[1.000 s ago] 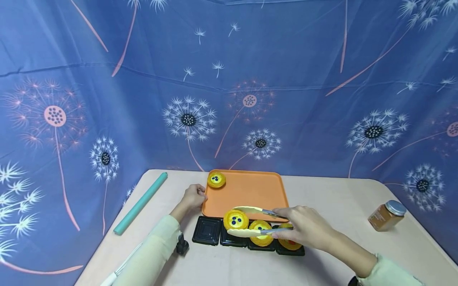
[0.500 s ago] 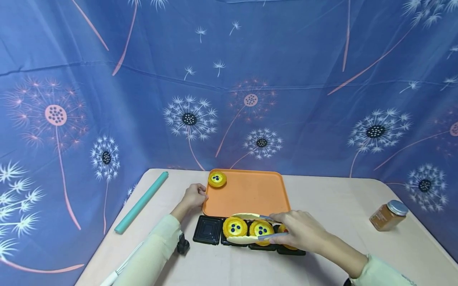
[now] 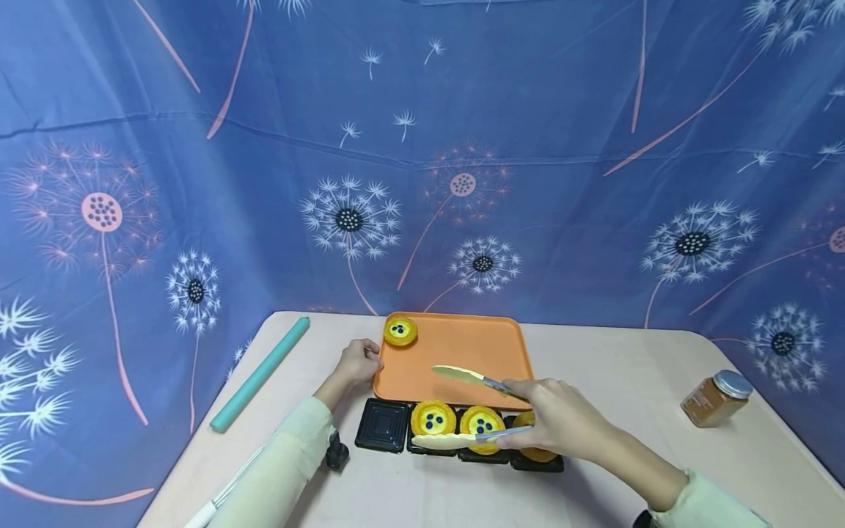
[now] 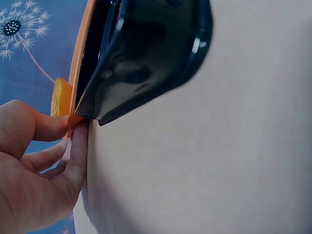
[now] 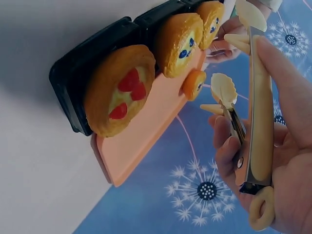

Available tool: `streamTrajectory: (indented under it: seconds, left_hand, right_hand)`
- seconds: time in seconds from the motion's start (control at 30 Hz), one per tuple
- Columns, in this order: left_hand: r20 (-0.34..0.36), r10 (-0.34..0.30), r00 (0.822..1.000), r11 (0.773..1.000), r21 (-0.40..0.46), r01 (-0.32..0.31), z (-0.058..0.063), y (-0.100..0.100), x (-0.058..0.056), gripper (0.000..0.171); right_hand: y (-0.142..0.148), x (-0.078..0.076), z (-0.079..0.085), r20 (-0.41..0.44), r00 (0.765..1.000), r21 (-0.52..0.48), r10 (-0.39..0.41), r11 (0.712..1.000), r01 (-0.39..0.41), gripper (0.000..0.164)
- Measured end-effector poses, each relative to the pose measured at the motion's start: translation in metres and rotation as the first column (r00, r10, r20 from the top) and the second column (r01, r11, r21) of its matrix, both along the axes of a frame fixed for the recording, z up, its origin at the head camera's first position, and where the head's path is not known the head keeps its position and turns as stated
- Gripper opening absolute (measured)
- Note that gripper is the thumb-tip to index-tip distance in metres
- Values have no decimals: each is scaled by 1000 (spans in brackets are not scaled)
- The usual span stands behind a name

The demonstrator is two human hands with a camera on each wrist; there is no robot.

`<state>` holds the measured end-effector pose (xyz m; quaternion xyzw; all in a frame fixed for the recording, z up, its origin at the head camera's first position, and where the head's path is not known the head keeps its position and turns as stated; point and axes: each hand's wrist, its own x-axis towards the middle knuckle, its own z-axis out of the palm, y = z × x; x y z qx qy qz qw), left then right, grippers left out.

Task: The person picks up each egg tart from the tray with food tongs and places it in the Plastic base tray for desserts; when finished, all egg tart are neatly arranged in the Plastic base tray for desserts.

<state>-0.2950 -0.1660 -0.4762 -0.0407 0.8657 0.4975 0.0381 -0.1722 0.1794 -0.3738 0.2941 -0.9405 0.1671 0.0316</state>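
My left hand (image 3: 359,361) pinches the left rim of an orange tray (image 3: 462,341), thumb above and fingers below in the left wrist view. My right hand (image 3: 561,418) holds food tongs (image 5: 261,112) with cream tips spread apart. Their arms straddle an egg tart with blue berries (image 3: 433,416) sitting in a black box. Beside it a second blueberry tart (image 3: 480,420) lies in another box, partly behind the near tong arm. Nearest my right hand in the right wrist view is a tart with red fruit pieces (image 5: 119,92). One more tart (image 3: 400,331) sits in the tray's far left corner.
The black boxes stand in a row along the tray's near edge; the leftmost box (image 3: 383,424) shows its bare bottom. A teal roll (image 3: 260,374) lies at left, a whisk (image 3: 221,495) by the left sleeve. A brown jar (image 3: 716,397) with a grey lid stands at right.
The tart between the tongs has come down into the second box. The tongs' arms have then spread apart, letting go of it. My left hand stays at the tray's rim.
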Motion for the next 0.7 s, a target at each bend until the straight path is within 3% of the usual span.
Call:
streamTrajectory:
  seconds: [0.37, 0.7]
  left_hand:
    - [-10, -1, 1000, 1000, -10, 1, 0, 0, -1, 19]
    - [10, -1, 1000, 1000, 4, 1, -1, 0, 0, 19]
  right_hand:
    - [3, -11, 17, -63, 997, -31, -38, 999, 36, 89]
    - [2, -39, 30, -134, 989, -55, -59, 997, 52, 83]
